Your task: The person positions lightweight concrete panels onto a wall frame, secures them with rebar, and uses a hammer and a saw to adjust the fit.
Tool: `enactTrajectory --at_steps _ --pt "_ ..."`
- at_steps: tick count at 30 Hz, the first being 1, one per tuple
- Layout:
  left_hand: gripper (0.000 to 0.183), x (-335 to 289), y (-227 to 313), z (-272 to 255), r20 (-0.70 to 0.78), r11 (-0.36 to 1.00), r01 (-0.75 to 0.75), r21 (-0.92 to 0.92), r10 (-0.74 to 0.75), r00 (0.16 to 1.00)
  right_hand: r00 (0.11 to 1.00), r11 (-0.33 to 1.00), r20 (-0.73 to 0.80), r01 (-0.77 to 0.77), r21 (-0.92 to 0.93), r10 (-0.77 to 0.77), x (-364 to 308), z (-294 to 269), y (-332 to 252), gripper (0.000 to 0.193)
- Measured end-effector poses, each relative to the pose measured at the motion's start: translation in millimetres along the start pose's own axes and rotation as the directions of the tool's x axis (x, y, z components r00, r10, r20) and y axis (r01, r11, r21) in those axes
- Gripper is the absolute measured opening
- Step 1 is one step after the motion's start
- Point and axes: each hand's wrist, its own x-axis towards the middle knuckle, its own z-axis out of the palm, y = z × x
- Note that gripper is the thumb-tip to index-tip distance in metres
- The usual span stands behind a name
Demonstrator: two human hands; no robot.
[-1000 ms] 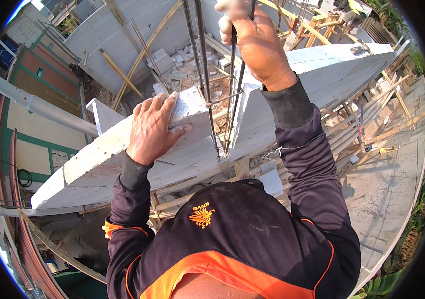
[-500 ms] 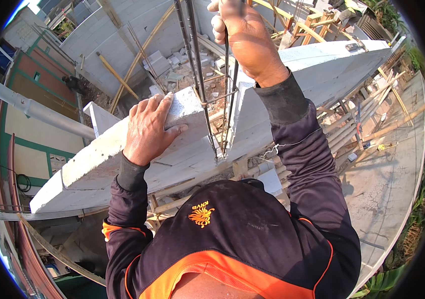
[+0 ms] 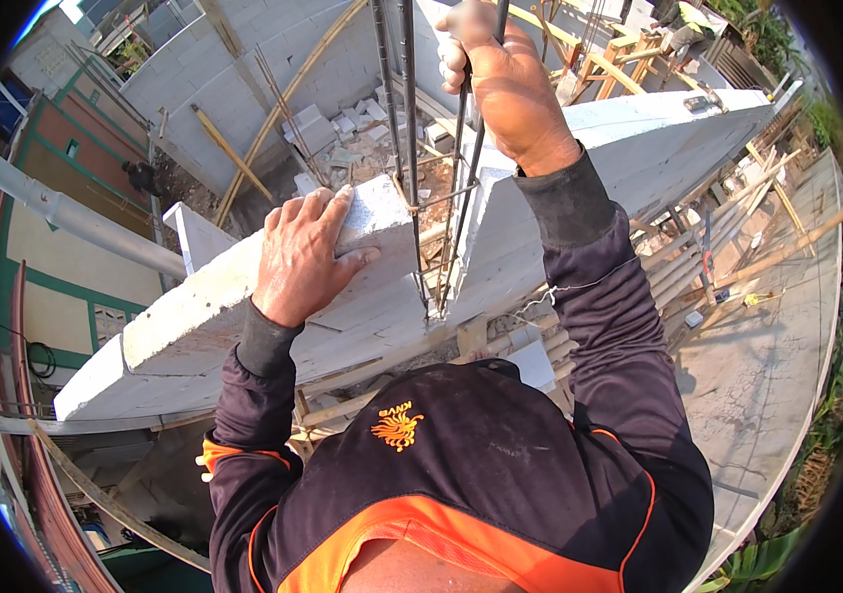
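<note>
My left hand (image 3: 305, 259) is closed over the top edge of a white lightweight concrete block (image 3: 382, 210), fingers across the top and thumb against its near face. This block is at the open end of the left wall section, beside a gap. A column of ribbed steel rebar (image 3: 409, 94) with thin tie rings stands upright in that gap. Raised at the upper right, my right hand (image 3: 515, 99) is wrapped around one of the rear right rebars. Its fingertips are partly hidden and smeared.
The block wall (image 3: 590, 188) continues to the right, with a small tool (image 3: 703, 102) lying on top. Bamboo poles (image 3: 678, 267) lie beyond my right arm. Broken blocks (image 3: 352, 124) litter the ground behind the wall. A grey pipe (image 3: 76, 208) crosses at left.
My right hand has moved to the right, and the upper rebars have leaned right with it. My left hand has shifted slightly right along the block.
</note>
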Motion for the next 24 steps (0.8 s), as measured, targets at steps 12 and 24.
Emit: enactTrajectory --at_steps 12,24 --pt "0.075 0 1 -2 0.012 1.000 -0.003 0.004 0.003 1.000 1.000 0.995 -0.021 0.011 -0.099 -0.013 2 6 -1 0.019" --pt "0.075 1 1 -1 0.006 1.000 -0.003 0.002 0.003 1.000 0.995 0.991 0.066 0.067 0.118 -0.076 30 9 30 0.015"
